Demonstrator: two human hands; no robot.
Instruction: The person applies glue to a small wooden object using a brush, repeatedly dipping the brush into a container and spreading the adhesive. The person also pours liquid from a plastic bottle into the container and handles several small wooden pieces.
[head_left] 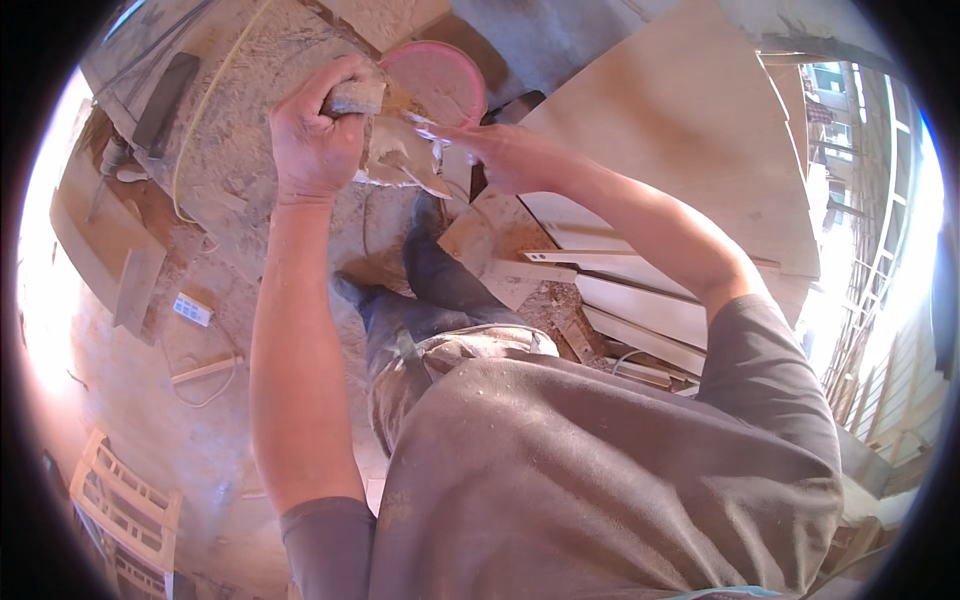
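My left hand point(318, 135) is closed in a fist round a rough, pale brown block point(357, 97). Just beside and below the block is a flat, tan piece point(398, 157) with ragged white smears along its edges; whether it is joined to the block cannot be made out. From the right comes my right hand point(505, 155), its fingers stretched toward that piece. White paste-like stuff point(437, 148) shows at the fingertips, partly hidden. Behind both hands sits a round pink-rimmed basin point(475, 80) with pale, dusty contents.
A dusty work surface point(235, 110) carries a yellow cord point(190, 130) and a dark bar point(165, 105). Large pale panels point(680, 130) lean at the right, above stacked boards point(645, 305). A power strip point(193, 309) lies on the floor at left, near a wooden frame point(125, 500).
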